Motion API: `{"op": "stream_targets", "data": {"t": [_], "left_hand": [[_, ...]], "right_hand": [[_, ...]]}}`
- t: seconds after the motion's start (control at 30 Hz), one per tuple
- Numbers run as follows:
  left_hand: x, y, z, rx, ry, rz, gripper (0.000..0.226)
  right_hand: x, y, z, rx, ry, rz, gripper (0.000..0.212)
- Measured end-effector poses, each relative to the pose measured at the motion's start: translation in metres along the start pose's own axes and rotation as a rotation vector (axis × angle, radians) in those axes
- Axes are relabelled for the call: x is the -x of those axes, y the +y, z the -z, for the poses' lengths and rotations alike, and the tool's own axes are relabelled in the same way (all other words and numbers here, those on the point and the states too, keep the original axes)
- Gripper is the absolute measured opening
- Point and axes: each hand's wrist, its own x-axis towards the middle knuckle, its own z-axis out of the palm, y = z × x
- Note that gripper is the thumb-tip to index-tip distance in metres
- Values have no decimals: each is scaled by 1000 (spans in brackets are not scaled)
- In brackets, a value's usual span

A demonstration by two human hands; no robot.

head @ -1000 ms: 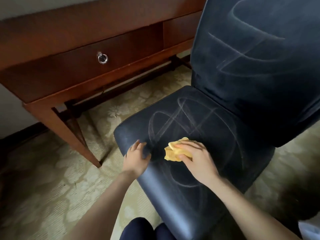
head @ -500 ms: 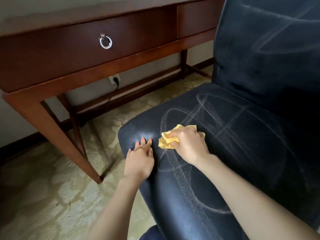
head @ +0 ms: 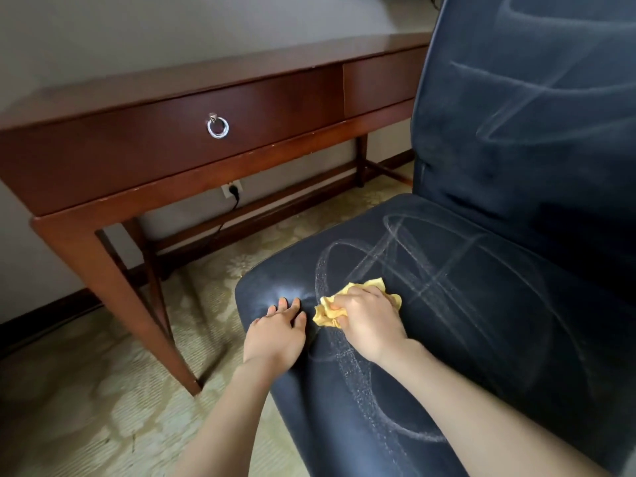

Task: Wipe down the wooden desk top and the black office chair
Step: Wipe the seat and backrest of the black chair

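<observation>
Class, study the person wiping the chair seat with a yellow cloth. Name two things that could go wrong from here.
1. The yellow cloth is bunched small under the right hand, so it may smear the white marks across the seat.
2. The left hand rests flat near the seat's front corner and might slip off.

A carpeted home or hotel-style room: wooden desk [head: 241, 80] with ring-pull drawer [head: 137, 156] across the upper left, patterned carpet [head: 86, 390] lower left, wall socket [head: 229, 189] beneath the desk, padded chair [head: 516, 166] at right.
</observation>
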Motion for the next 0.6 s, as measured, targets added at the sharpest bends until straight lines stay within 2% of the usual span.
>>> {"op": "stream_targets", "data": {"t": [0.23,0.37,0.5,0.6], "left_hand": [[58,6,-24,-45,132,26,54],[101,13,-36,24,162,77,54],[138,26,-44,-39,270,57,51],[154,37,-44,84,387,24,40]], "right_hand": [[75,7,-1,-35,85,3,30],[128,15,1,-48,174,-33,26],[173,34,5,-82,285,-60,37],[201,59,9,-69,362,-93,40]]}}
